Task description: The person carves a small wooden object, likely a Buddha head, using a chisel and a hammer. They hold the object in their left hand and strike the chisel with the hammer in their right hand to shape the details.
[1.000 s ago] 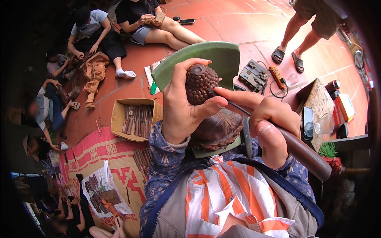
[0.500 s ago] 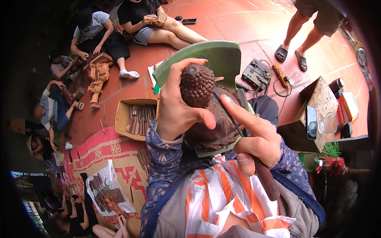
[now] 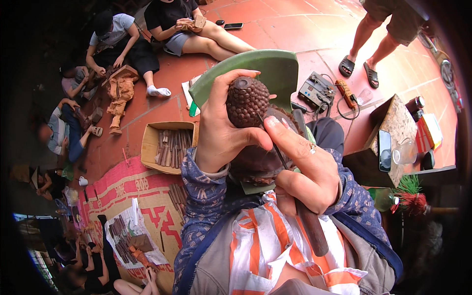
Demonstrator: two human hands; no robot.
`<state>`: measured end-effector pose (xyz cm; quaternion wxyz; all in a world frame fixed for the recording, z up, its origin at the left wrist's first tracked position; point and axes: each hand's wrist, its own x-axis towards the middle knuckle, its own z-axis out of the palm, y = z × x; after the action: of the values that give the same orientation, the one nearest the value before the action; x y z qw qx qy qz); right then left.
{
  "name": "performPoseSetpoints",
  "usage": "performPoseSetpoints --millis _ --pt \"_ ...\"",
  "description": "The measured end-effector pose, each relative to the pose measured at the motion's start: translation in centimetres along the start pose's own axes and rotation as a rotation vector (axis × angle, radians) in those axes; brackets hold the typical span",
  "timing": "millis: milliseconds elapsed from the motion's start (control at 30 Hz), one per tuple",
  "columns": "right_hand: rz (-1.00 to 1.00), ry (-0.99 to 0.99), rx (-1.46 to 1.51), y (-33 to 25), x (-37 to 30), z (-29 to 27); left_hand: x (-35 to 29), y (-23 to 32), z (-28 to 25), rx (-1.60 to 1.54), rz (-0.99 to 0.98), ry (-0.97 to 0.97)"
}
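A dark brown carved wooden statue head (image 3: 247, 101), covered in rounded knobs like curls, is held in my left hand (image 3: 221, 128), whose fingers curve round its far side. Below it the rest of the dark carved wood (image 3: 255, 164) sits over my lap, partly hidden by my hands. My right hand (image 3: 307, 169) grips a carving chisel (image 3: 313, 231) with a brown wooden handle. Its thin dark blade runs under my extended index finger, and the tip meets the knobs at the head's right side. My left thumb lies close to that index fingertip.
A green curved plastic seat (image 3: 275, 73) stands beyond the carving. Left of it, a cardboard box (image 3: 152, 132) holds several chisels. A grey electric control box (image 3: 317, 93) and an orange power strip (image 3: 346, 93) lie to the right, near a small table (image 3: 393, 118). Other people sit carving at left.
My right hand has shifted left and the chisel tip has moved down along the knobs. The chisel handle has swung left. The carved head has tilted slightly in my left hand.
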<state>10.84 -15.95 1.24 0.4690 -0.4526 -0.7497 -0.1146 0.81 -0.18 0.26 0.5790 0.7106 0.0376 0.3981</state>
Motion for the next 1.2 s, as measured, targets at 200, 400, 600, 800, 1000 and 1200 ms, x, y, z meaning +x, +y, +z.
performPoseSetpoints --millis 200,400,600,800,1000,1200 --pt "0.053 0.038 0.011 -0.9 0.4 0.3 -0.1 -0.4 -0.2 0.076 0.026 -0.002" --pt "0.108 0.083 -0.038 -2.0 1.3 0.5 -0.1 0.3 0.0 0.118 -0.002 0.004" --pt "0.131 0.086 -0.119 -2.7 2.2 0.4 -0.1 -0.1 -0.2 0.176 -0.001 0.029" --pt "0.142 0.074 -0.143 -3.0 2.2 0.3 0.0 -0.4 -0.1 0.174 0.039 0.03" --pt "0.099 0.107 -0.133 -2.3 1.8 0.7 -0.2 -0.2 0.0 0.177 0.021 0.032" --pt "0.179 0.182 -0.082 -3.1 1.7 1.7 -0.2 -0.2 -0.3 0.228 0.02 0.008"
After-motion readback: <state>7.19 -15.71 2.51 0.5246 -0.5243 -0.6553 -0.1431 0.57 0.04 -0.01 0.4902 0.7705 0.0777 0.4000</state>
